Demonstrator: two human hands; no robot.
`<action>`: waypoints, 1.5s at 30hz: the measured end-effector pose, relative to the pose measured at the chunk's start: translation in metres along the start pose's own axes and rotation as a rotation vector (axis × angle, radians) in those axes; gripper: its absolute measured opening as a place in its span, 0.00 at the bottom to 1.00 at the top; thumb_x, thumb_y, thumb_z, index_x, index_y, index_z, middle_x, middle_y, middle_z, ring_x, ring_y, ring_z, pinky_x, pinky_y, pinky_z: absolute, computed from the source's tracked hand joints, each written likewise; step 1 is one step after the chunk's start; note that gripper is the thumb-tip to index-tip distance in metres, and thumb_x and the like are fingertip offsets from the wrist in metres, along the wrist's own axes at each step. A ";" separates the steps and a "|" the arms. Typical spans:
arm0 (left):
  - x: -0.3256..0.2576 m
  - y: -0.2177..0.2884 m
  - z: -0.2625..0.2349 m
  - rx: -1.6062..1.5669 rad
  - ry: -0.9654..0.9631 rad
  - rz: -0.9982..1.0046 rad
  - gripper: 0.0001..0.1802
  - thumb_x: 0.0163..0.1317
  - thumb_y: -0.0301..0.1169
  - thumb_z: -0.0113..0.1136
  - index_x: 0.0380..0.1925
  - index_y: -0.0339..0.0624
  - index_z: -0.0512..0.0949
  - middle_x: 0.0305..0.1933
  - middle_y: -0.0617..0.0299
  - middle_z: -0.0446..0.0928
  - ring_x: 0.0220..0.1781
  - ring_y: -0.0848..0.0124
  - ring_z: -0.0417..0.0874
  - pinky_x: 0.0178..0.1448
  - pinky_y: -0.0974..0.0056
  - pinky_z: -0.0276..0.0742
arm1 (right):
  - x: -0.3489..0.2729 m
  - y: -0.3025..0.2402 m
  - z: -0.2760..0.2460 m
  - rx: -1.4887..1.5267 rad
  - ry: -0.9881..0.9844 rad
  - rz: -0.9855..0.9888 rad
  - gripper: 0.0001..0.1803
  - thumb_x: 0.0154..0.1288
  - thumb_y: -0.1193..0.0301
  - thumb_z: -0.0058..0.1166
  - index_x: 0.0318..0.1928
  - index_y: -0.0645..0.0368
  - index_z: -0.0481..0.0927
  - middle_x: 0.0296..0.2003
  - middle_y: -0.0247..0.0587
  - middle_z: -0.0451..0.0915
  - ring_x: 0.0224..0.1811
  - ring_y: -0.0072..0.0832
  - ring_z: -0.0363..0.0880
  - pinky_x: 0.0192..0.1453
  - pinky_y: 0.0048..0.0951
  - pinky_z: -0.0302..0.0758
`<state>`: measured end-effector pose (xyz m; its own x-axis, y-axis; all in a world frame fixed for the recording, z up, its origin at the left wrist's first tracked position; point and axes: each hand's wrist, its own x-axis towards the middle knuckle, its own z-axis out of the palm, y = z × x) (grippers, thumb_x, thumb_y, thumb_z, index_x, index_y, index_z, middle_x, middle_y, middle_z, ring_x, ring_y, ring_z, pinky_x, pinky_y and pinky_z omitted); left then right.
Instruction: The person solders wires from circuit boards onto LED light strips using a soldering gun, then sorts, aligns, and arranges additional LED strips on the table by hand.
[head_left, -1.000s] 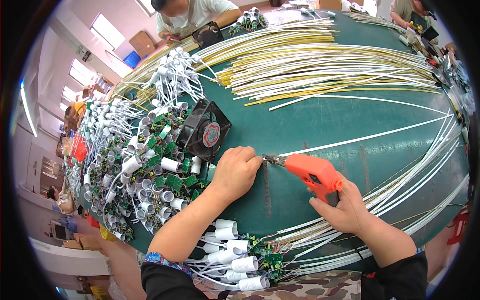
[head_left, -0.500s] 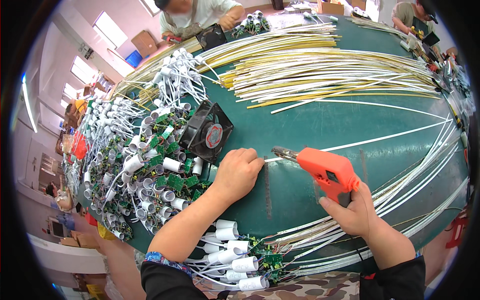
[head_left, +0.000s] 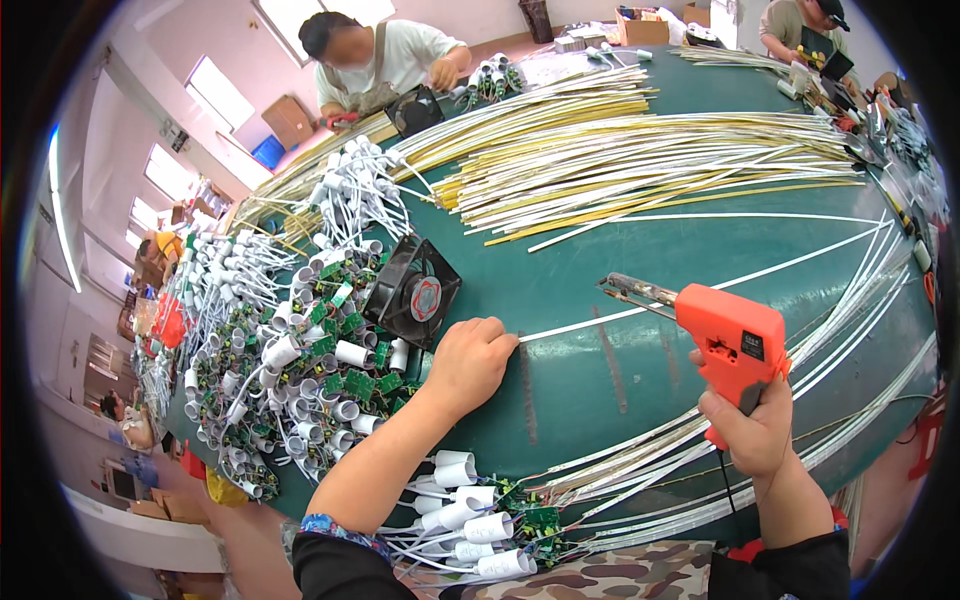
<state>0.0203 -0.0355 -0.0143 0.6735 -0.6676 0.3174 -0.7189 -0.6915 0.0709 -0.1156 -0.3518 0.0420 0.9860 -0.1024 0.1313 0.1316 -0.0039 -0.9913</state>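
My left hand (head_left: 470, 365) is closed at the near end of a thin white strip (head_left: 570, 328), which stretches away to the right over the green tabletop. Its fingertips hide what lies at that end. In my right hand (head_left: 755, 425) is an orange-red soldering gun (head_left: 728, 340), gripped by its handle. The gun's metal tip points left, apart from my left hand and above the strip. A black cooling fan (head_left: 412, 290) stands tilted just beyond my left hand. Near my lap, white cylindrical sockets (head_left: 485, 528) with green circuit boards (head_left: 540, 517) lie joined to a bundle of strips.
A heap of white sockets and circuit boards (head_left: 300, 370) covers the table's left side. White and yellow strips (head_left: 650, 160) lie in long stacks across the far part. One person (head_left: 380, 70) works opposite, another (head_left: 800, 40) at far right. Tools (head_left: 885, 150) crowd the right edge.
My right hand has drawn the soldering gun to the right, away from my left hand. The left hand keeps its place at the strip's end. The view has shifted slightly.
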 end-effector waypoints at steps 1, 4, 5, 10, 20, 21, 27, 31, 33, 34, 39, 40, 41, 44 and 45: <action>0.000 0.000 0.000 0.005 -0.004 0.009 0.07 0.52 0.23 0.61 0.32 0.41 0.82 0.34 0.60 0.77 0.40 0.57 0.80 0.45 0.55 0.76 | 0.000 0.001 0.000 -0.011 0.041 -0.029 0.25 0.57 0.78 0.58 0.57 0.65 0.74 0.34 0.31 0.76 0.34 0.17 0.71 0.42 0.24 0.72; -0.003 0.003 -0.006 -0.073 0.028 -0.017 0.08 0.54 0.23 0.61 0.35 0.39 0.82 0.36 0.58 0.77 0.41 0.55 0.80 0.46 0.54 0.77 | -0.003 0.000 -0.013 0.004 -0.056 0.139 0.32 0.56 0.80 0.56 0.64 0.65 0.67 0.53 0.44 0.78 0.56 0.28 0.76 0.65 0.35 0.69; -0.007 0.006 -0.013 -0.074 0.012 -0.081 0.09 0.55 0.24 0.62 0.38 0.39 0.81 0.37 0.56 0.77 0.42 0.55 0.80 0.48 0.53 0.77 | -0.003 0.002 -0.013 0.012 -0.046 0.140 0.32 0.56 0.80 0.56 0.64 0.65 0.67 0.53 0.44 0.78 0.56 0.28 0.76 0.65 0.35 0.69; -0.017 -0.001 -0.029 -0.040 -0.210 -0.196 0.12 0.60 0.26 0.61 0.44 0.38 0.80 0.40 0.54 0.76 0.44 0.53 0.80 0.49 0.54 0.77 | -0.004 0.004 -0.020 -0.002 0.008 0.014 0.23 0.58 0.74 0.60 0.55 0.64 0.76 0.33 0.30 0.77 0.33 0.18 0.72 0.40 0.25 0.71; -0.017 0.056 -0.137 -0.487 -0.705 -0.002 0.13 0.58 0.25 0.61 0.45 0.44 0.82 0.36 0.56 0.78 0.39 0.57 0.81 0.43 0.57 0.79 | -0.005 -0.008 -0.028 0.109 0.056 -0.045 0.28 0.59 0.77 0.59 0.62 0.64 0.71 0.51 0.40 0.80 0.51 0.24 0.76 0.58 0.31 0.72; -0.022 0.068 -0.148 -0.569 -0.808 0.048 0.14 0.61 0.29 0.62 0.48 0.45 0.81 0.37 0.57 0.79 0.39 0.57 0.81 0.42 0.57 0.79 | -0.008 -0.011 -0.030 0.126 0.047 -0.028 0.29 0.58 0.78 0.59 0.62 0.63 0.70 0.52 0.40 0.79 0.52 0.25 0.76 0.60 0.32 0.72; -0.028 0.107 -0.159 -0.594 -0.665 0.105 0.21 0.62 0.37 0.64 0.53 0.38 0.77 0.44 0.50 0.78 0.46 0.51 0.80 0.48 0.55 0.78 | -0.018 -0.023 -0.017 0.249 -0.129 0.022 0.35 0.62 0.81 0.56 0.69 0.59 0.62 0.59 0.40 0.72 0.59 0.26 0.73 0.65 0.33 0.70; -0.023 0.137 -0.121 -0.997 -0.445 -0.164 0.26 0.57 0.35 0.72 0.52 0.35 0.76 0.50 0.50 0.79 0.51 0.60 0.81 0.53 0.58 0.78 | -0.022 -0.021 0.046 0.300 -0.290 -0.093 0.32 0.68 0.69 0.56 0.69 0.60 0.62 0.60 0.45 0.71 0.61 0.32 0.71 0.66 0.36 0.67; -0.019 0.153 -0.099 -1.218 -0.366 -0.207 0.22 0.56 0.32 0.73 0.48 0.35 0.77 0.47 0.54 0.80 0.50 0.65 0.81 0.52 0.60 0.77 | -0.027 -0.019 0.069 0.281 -0.318 -0.105 0.33 0.68 0.63 0.57 0.69 0.61 0.61 0.59 0.51 0.70 0.63 0.39 0.71 0.66 0.37 0.67; -0.012 0.163 -0.097 -1.266 -0.339 -0.194 0.19 0.56 0.30 0.72 0.45 0.36 0.78 0.43 0.56 0.81 0.48 0.68 0.81 0.51 0.62 0.77 | -0.030 -0.024 0.071 0.197 -0.330 -0.102 0.34 0.68 0.60 0.57 0.69 0.62 0.61 0.60 0.54 0.70 0.63 0.43 0.70 0.67 0.38 0.66; -0.018 0.127 -0.101 -1.049 -0.532 -0.268 0.17 0.49 0.28 0.71 0.39 0.36 0.79 0.33 0.65 0.79 0.37 0.76 0.79 0.42 0.67 0.74 | 0.020 0.013 0.002 -0.428 -0.465 -0.428 0.37 0.67 0.55 0.56 0.70 0.61 0.63 0.67 0.56 0.66 0.71 0.49 0.63 0.74 0.44 0.59; -0.016 0.122 -0.104 -0.910 -0.537 -0.287 0.20 0.48 0.30 0.71 0.42 0.37 0.79 0.34 0.66 0.77 0.37 0.75 0.78 0.43 0.66 0.73 | 0.041 0.028 -0.023 -0.670 -0.362 -0.428 0.36 0.68 0.54 0.55 0.70 0.61 0.63 0.67 0.54 0.66 0.71 0.50 0.62 0.75 0.45 0.58; -0.017 0.117 -0.101 -0.922 -0.605 -0.285 0.22 0.49 0.32 0.71 0.44 0.37 0.78 0.34 0.65 0.77 0.37 0.74 0.78 0.44 0.65 0.73 | 0.056 0.034 -0.056 -0.935 -0.270 -0.355 0.37 0.67 0.51 0.53 0.69 0.59 0.65 0.67 0.54 0.67 0.71 0.48 0.63 0.74 0.45 0.59; -0.039 0.098 -0.067 -1.198 -0.895 -0.293 0.32 0.55 0.38 0.66 0.61 0.42 0.71 0.42 0.65 0.73 0.44 0.74 0.73 0.50 0.64 0.70 | 0.063 0.076 -0.173 -1.488 0.007 -0.112 0.33 0.66 0.44 0.47 0.63 0.53 0.72 0.58 0.49 0.75 0.63 0.42 0.72 0.67 0.51 0.63; -0.041 0.100 -0.071 -1.208 -0.933 -0.294 0.32 0.55 0.38 0.67 0.59 0.41 0.72 0.41 0.64 0.73 0.43 0.74 0.73 0.50 0.65 0.71 | 0.057 0.062 -0.185 -1.545 0.019 0.111 0.32 0.66 0.44 0.47 0.60 0.54 0.75 0.57 0.49 0.76 0.62 0.41 0.73 0.66 0.52 0.63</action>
<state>-0.0918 -0.0575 0.0471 0.3450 -0.7996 -0.4916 0.0555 -0.5054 0.8611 -0.0702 -0.5419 -0.0137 0.9805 -0.1834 0.0707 -0.1808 -0.9826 -0.0418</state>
